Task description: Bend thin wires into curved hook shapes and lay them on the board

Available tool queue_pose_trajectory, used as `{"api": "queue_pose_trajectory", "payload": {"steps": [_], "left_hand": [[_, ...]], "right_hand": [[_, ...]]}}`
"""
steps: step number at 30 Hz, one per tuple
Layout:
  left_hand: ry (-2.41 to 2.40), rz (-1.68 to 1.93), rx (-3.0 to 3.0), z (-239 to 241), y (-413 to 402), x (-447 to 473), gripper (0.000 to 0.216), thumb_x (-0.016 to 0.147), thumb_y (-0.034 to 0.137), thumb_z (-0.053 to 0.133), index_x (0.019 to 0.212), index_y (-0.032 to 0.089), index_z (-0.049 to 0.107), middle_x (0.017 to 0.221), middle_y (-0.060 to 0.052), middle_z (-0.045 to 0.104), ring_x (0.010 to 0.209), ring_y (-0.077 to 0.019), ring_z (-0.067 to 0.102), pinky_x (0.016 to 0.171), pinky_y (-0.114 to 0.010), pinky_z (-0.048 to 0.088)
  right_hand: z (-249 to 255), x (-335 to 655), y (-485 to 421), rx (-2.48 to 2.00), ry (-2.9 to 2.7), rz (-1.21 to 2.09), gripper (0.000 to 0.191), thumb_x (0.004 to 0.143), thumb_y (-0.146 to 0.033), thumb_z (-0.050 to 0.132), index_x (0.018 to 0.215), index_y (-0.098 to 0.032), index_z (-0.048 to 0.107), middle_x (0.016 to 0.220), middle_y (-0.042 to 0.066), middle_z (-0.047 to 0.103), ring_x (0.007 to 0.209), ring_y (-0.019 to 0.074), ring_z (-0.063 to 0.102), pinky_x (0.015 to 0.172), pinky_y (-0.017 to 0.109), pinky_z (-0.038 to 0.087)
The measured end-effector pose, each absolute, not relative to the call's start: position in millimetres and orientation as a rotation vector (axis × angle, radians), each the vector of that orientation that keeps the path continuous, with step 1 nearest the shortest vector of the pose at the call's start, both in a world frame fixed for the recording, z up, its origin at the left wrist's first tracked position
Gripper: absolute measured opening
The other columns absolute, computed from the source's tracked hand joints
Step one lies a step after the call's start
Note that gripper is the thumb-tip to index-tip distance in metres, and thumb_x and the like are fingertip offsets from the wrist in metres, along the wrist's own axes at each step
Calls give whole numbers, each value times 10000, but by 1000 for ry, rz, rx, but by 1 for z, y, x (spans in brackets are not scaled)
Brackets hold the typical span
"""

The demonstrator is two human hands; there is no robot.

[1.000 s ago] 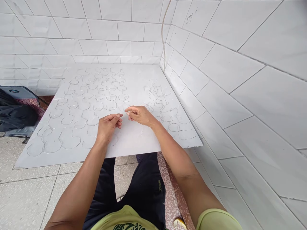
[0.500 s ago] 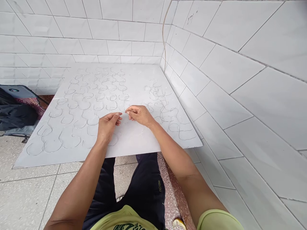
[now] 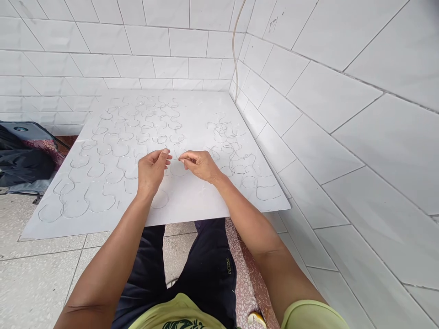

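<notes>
Above the middle of a white board (image 3: 202, 201), my left hand (image 3: 151, 172) and my right hand (image 3: 200, 164) face each other with a small gap between the fingertips. Each pinches thumb against forefinger. A faint, hair-thin wire (image 3: 179, 175) curves just below the fingertips; its ends are too fine to follow. Left of my hands, many bent wires (image 3: 99, 201) lie in rows of rounded, wavy curves. On the right a looser tangle of wires (image 3: 233, 151) is spread out. A single wire ring (image 3: 160, 199) lies beside my left wrist.
White tiled walls (image 3: 329, 151) meet behind the board and along its right side. A cable (image 3: 234, 50) hangs down the corner. At the far left stands a folding chair (image 3: 27, 130) with dark cloth (image 3: 24, 167) on it. My legs are under the board's near edge.
My left hand has moved slightly up and away from me, its fingertips now a little higher. The right hand stays almost in place, still pinching.
</notes>
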State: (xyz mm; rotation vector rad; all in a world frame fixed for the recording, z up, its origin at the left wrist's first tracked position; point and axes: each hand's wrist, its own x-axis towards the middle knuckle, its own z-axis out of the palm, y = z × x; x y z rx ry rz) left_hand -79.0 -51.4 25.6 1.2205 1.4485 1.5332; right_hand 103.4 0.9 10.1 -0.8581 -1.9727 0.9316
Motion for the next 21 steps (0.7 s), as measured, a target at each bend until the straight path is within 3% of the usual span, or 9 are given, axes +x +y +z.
{"api": "queue_pose_trajectory", "payload": {"steps": [7, 16, 21], "left_hand": [[1272, 1426, 1107, 35, -29, -83, 226, 835, 393, 813, 844, 168, 821, 999, -115, 772, 764, -160, 637, 667, -297, 489], [1133, 1302, 1080, 24, -22, -91, 179, 791, 315, 851, 794, 141, 811, 787, -86, 708, 664, -125, 573, 620, -283, 436], [1061, 1330, 1026, 20, -23, -93, 190, 788, 321, 857, 808, 140, 801, 790, -73, 692, 677, -121, 580, 625, -275, 445]], "right_hand": [[7, 104, 1, -797, -2058, 891, 300, 993, -283, 524, 1076, -212, 803, 754, 1, 668, 629, 117, 541, 619, 255, 431], [2, 106, 3, -718, -2197, 775, 358, 968, -178, 483, 1096, -227, 813, 879, 10, 747, 753, 142, 639, 727, 275, 482], [7, 108, 1, -769, -2151, 971, 308, 984, -262, 527, 1155, -230, 780, 738, -17, 671, 638, 121, 575, 630, 252, 448]]}}
